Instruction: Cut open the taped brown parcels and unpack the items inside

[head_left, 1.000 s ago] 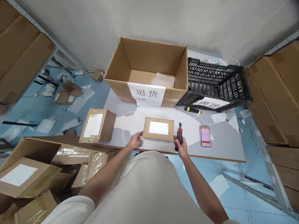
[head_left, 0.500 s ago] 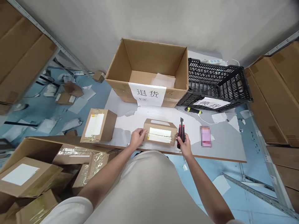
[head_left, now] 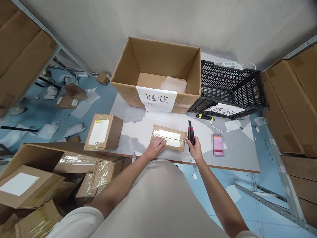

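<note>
A pale grey tabletop [head_left: 240, 157] stood against a plain grey wall [head_left: 163, 19], bearing a large open brown cardboard carton [head_left: 185, 103], our landmark. To its right sat a black slatted plastic crate [head_left: 263, 91]; in front and to its left stood a boxy brown cardboard parcel with a white label [head_left: 104, 132]. Straight in front of the carton lay the flat brown cardboard box with a white label and clear tape [head_left: 170, 136]. We rested our left hand [head_left: 156, 145] on the box's left part, fingers laid over its top, while our right hand [head_left: 194, 147], nearer the carton's right end, grasped a red-and-black box cutter [head_left: 190, 134], tip pointing away from us. We judged the step in hand to be steadying the box with the cutter ready; any next cut called for 1 firm hold and left fingers clear of the tip.
</note>
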`<state>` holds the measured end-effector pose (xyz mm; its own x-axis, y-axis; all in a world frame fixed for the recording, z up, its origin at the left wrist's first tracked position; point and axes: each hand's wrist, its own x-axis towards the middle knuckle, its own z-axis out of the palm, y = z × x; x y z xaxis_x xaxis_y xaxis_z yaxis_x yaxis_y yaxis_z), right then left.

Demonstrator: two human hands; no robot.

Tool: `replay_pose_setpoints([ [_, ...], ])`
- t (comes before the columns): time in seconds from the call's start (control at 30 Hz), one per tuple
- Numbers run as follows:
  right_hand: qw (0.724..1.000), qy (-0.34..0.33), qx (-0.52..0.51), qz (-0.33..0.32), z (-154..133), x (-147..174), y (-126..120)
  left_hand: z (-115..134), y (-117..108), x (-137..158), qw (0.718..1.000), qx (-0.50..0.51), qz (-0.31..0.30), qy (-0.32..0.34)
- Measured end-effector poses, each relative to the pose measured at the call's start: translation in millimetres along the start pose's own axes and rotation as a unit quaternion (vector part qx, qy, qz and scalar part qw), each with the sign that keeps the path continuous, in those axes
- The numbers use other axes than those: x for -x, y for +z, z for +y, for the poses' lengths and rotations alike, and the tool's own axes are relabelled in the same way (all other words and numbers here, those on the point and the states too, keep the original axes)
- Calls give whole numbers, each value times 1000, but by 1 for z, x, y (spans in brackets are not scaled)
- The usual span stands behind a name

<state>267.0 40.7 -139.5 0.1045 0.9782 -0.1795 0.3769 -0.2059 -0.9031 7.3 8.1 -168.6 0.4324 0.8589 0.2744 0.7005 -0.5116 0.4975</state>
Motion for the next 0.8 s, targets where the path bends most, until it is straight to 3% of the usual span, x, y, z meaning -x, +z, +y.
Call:
replay_pose_setpoints([
  [0.07, 996, -44, 79, -16, -17, -2, -5, -3, 5, -1, 1000, 3, 2, 7],
  [0.17, 956, -141, 211, -149, -53, -10, -3, -7, 11, -4, 1000, 0, 14, 4],
  [0.3, 816, -240, 398, -344, -93, -24, 20, -11, 20, -4, 1000, -22, 20, 10],
  [0.37, 751, -266, 469, -383, -104, -30, 34, -11, 22, -4, 999, -23, 23, 13],
  [0.43, 709, -282, 513, -394, -109, -33, 45, -11, 24, -3, 1000, -15, 26, 9],
  [0.57, 673, -281, 560, -393, -115, -34, 53, -11, 23, -5, 1000, -5, 24, 0],
  [0.8, 655, -272, 588, -389, -119, -31, 53, -11, 22, -7, 1000, -9, 10, -5],
])
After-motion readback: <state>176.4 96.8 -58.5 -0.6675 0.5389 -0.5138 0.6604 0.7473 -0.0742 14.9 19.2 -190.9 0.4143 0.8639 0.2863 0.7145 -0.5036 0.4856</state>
